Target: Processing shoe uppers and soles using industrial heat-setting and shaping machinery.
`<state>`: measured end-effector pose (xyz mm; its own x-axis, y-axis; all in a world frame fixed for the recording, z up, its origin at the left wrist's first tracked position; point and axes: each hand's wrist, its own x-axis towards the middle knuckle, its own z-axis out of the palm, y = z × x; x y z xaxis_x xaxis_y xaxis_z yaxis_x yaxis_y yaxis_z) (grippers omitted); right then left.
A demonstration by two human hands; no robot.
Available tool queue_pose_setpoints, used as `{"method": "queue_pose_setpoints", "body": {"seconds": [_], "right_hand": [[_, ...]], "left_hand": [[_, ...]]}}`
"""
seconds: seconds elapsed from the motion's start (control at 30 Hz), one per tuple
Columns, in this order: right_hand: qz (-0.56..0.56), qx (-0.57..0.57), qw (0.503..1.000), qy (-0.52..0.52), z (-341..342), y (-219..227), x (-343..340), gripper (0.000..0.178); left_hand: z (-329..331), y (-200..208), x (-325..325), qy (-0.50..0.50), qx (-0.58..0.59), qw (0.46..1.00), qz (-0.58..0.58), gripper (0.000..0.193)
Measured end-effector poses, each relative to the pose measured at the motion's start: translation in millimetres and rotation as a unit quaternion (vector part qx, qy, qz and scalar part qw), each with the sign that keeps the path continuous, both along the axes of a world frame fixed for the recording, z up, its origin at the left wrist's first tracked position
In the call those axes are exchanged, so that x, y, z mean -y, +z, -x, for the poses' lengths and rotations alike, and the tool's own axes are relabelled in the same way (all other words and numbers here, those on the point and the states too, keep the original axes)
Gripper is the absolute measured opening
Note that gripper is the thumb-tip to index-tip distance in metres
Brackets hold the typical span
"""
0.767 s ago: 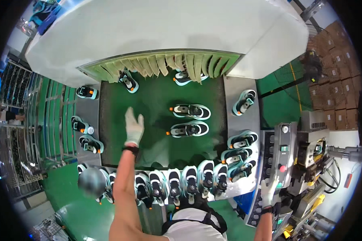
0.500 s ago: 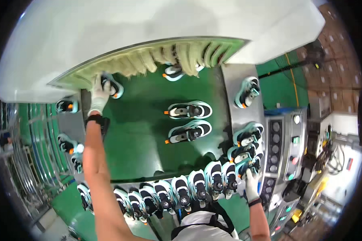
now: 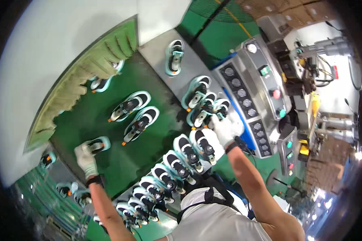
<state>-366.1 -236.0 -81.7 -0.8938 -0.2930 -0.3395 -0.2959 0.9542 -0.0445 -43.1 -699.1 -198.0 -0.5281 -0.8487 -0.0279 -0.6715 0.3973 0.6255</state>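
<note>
Currently, the gloved left hand (image 3: 85, 157) pinches a black shoe (image 3: 98, 145) edged pale turquoise; the right hand (image 3: 222, 129) touches another shoe (image 3: 221, 107), grip unclear.

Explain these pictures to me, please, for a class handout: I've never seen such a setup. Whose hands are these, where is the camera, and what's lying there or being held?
There is no robot here: one person works with two gloved hands. Every picture comes from a wide fisheye camera worn on that person's head, looking down, so straight edges curve.

The green surface looks like a conveyor belt; fabric strips hang above its far end. Two sneakers lie side by side on it, and a row of sneakers lines its near edge.

The left hand seems to hold a dark sneaker. The right hand is at another sneaker; I can't tell whether it grips it.
</note>
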Motion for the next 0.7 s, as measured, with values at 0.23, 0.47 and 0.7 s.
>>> {"method": "queue_pose_setpoints", "body": {"seconds": [0.23,0.47,0.7], "right_hand": [[0.543,0.285,0.745,-0.262,-83,79,-27,0.077],[0.458,0.078,0.884,0.046,-101,124,-77,0.070],[0.509,0.018,0.849,-0.143,-103,175,-239,0.077]], "left_hand": [[88,118,-191,-0.286,-0.059,0.956,-0.014,0.019],[217,196,-341,-0.308,-0.127,0.905,-0.264,0.043],[308,263,-501,-0.568,-0.129,0.786,-0.209,0.032]]}}
